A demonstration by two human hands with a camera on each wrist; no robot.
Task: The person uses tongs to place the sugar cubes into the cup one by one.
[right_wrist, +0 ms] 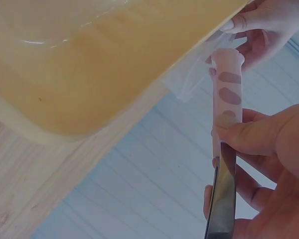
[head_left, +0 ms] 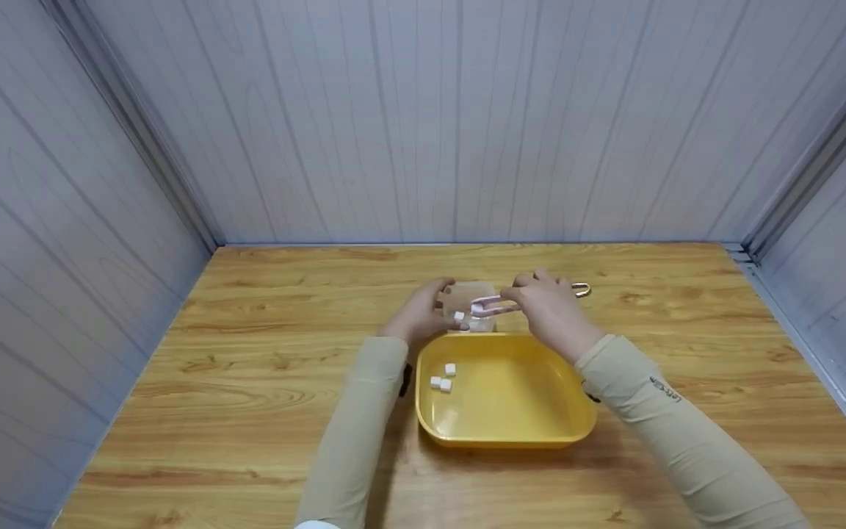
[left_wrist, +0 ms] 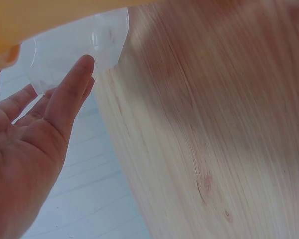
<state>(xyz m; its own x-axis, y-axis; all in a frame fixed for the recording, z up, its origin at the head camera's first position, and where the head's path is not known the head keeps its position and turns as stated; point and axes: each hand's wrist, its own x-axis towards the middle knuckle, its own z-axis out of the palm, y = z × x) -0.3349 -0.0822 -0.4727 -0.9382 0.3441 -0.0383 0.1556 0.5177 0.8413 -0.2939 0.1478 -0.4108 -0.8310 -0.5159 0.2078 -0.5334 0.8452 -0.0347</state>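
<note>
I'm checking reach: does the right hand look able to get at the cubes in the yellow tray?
Likely yes: the right hand holds tongs near the yellow tray, and nothing covers its cubes.

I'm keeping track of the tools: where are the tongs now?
In the head view, the tongs are in the right hand, right of centre, beyond the far edge of the yellow tray, with their tips at the clear container.

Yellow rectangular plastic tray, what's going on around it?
A person's left-hand grip holds a clear plastic container just beyond the yellow tray. Their right-hand grip holds pink-tipped metal tongs, tips at the container. Three small white cubes lie in the tray; another shows at the container. Whether the tongs hold one is unclear.
</note>
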